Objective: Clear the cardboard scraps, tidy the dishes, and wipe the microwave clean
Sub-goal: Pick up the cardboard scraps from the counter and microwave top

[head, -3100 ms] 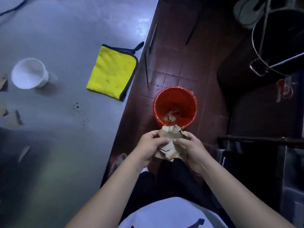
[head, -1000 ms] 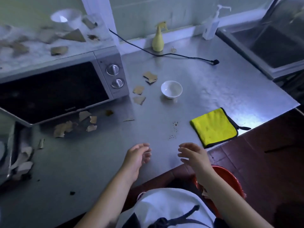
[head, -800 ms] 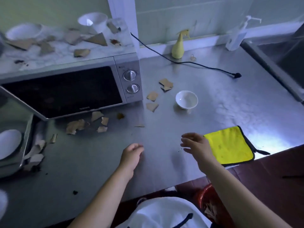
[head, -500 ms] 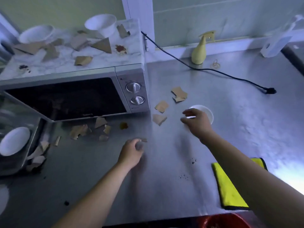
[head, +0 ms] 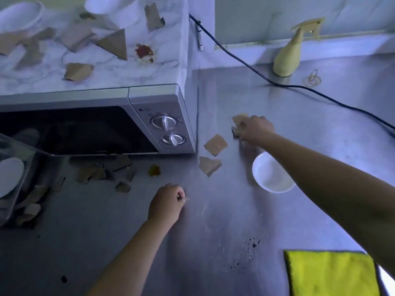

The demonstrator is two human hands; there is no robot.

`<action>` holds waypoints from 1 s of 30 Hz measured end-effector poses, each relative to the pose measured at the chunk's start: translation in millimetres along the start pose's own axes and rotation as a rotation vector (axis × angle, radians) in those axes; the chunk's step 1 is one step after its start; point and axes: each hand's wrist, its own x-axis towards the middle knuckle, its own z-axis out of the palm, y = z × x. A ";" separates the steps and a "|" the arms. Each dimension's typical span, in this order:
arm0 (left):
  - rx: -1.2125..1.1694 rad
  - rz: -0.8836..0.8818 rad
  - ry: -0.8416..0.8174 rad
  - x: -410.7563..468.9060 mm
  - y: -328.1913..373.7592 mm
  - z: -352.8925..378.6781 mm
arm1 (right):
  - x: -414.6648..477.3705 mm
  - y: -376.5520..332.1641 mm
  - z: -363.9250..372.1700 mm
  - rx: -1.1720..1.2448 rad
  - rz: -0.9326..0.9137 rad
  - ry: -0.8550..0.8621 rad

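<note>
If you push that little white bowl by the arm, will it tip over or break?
Probably it would slide, not tip: the white bowl looks low and wide, and the steel counter looks smooth. It looks glossy like ceramic, so it might chip if knocked hard. It seems empty, so likely light.

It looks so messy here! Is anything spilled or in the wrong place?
Yes. Cardboard scraps litter the counter and the microwave top. A red stain sits on the microwave, an orange blob on the counter before it, and dark crumbs near the cloth.
</note>
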 end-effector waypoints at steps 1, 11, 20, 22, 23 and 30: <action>-0.006 0.006 -0.009 -1.2 1.5 -0.1 | 2.4 2.4 0.9 -0.037 -0.013 0.017; -0.252 0.184 0.038 23.9 70.3 3.7 | -17.1 6.3 1.4 -0.014 -0.038 0.089; -0.053 0.269 -0.007 64.8 77.0 10.4 | -49.3 17.3 -41.2 0.868 -0.102 -0.153; -0.037 0.262 0.007 60.4 72.7 11.9 | -46.7 12.7 -39.7 0.858 -0.104 -0.227; -0.050 0.242 0.016 56.0 70.5 12.3 | -43.9 7.3 -36.1 0.821 -0.106 -0.234; -0.187 0.073 -0.025 -0.2 51.6 21.8 | -5.1 -51.5 -4.7 0.194 -0.369 -0.188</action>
